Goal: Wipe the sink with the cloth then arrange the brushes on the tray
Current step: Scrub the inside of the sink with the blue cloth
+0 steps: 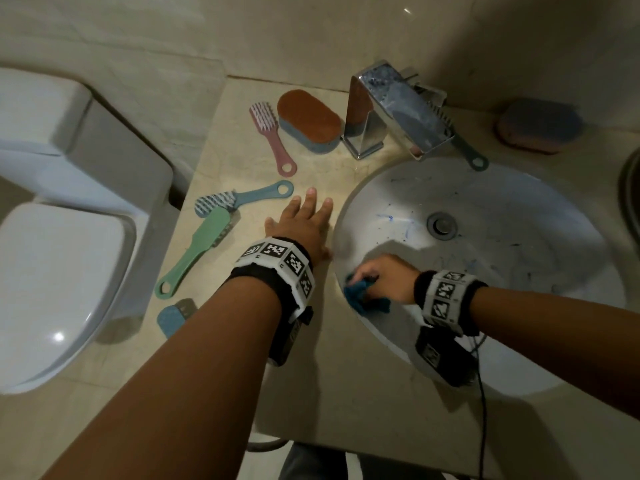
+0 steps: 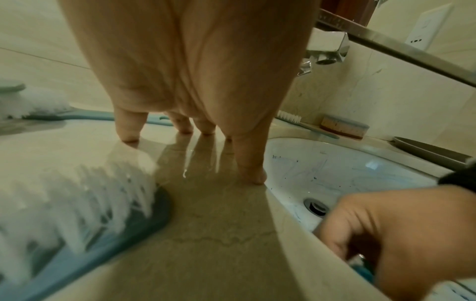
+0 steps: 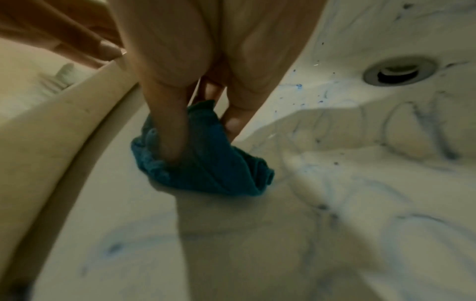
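Note:
My right hand (image 1: 377, 277) grips a bunched teal cloth (image 1: 362, 296) (image 3: 206, 160) against the near left wall of the white sink (image 1: 519, 216), which carries blue and dark smears. My left hand (image 1: 304, 220) (image 2: 195, 130) lies flat with straight fingers on the counter beside the sink rim. Brushes lie on the counter: a pink one (image 1: 272, 136), a blue one (image 1: 239, 199), a green one (image 1: 197, 251), a small blue one (image 1: 173, 318) by my forearm. Another brush (image 1: 460, 147) lies behind the tap.
A chrome tap (image 1: 391, 112) stands behind the sink with a brown-topped sponge (image 1: 310, 121) to its left and another sponge (image 1: 540, 126) at the far right. A dark tray edge (image 1: 630, 199) shows at the right border. A toilet (image 1: 59, 237) stands left of the counter.

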Tool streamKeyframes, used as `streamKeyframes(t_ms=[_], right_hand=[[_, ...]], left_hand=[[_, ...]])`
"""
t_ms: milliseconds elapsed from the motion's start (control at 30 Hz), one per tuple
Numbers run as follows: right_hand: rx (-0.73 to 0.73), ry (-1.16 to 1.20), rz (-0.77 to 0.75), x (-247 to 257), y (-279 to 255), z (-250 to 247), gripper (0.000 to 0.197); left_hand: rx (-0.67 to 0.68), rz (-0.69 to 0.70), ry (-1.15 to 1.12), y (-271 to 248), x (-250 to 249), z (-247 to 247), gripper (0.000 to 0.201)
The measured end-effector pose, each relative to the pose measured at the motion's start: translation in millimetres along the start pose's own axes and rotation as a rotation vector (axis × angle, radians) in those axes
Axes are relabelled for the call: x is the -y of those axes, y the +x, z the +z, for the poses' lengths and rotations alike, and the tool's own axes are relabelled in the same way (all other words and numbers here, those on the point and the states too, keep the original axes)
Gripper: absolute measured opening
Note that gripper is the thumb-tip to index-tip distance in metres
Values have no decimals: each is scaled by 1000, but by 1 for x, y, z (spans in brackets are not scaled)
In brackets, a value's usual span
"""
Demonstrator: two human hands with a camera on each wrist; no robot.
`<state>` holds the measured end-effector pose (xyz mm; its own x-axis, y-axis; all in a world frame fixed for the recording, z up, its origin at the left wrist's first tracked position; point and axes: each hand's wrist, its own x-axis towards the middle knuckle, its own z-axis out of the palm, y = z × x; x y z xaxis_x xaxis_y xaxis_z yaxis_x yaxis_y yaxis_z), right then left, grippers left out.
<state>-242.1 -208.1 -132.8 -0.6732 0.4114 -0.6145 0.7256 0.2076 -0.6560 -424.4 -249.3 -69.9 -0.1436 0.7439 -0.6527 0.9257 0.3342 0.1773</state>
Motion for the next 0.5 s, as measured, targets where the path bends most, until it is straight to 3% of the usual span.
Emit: streamKeyframes(t_ms=[67, 133, 233, 400, 500], right_hand=[[133, -148, -18, -3, -15, 0, 25], [160, -200, -37, -4, -15, 0, 24], [92, -176, -38, -6, 5, -7, 21], [-162, -114, -9, -17, 39, -15, 20], [-102, -166, -35, -16, 28, -10, 22]], left_hand=[[-2, -1, 2, 0, -1, 0, 89], [1, -1, 4, 0, 0, 0, 89], [-9, 1, 0, 1, 1, 0, 89], [-9, 6, 4, 1, 2, 1, 88], [-14, 11, -1, 1, 2, 0, 89]])
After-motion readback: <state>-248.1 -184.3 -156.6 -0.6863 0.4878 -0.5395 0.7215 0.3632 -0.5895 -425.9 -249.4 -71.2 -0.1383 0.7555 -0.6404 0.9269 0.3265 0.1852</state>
